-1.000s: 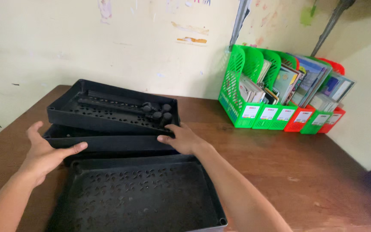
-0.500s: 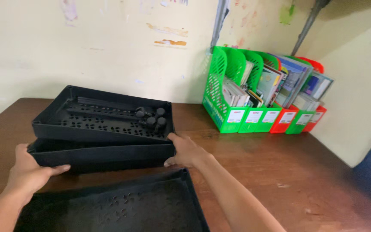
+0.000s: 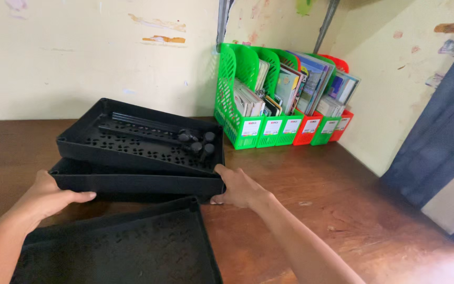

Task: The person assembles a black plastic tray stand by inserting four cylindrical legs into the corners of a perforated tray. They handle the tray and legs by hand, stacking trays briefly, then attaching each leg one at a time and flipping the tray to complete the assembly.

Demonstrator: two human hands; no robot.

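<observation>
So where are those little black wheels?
The wheels lie in the top tray, at its right end beside the black rods, a little beyond the right hand in the head view.

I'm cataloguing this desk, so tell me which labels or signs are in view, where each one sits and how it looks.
Labels on the green file holders: three small white rectangles with a red strip, low on the fronts.
Labels on the red and green holders further right: similar white rectangles, smaller and blurred.
Paper scraps on the wall: torn remnants, orange and pale.
No screens show.
</observation>
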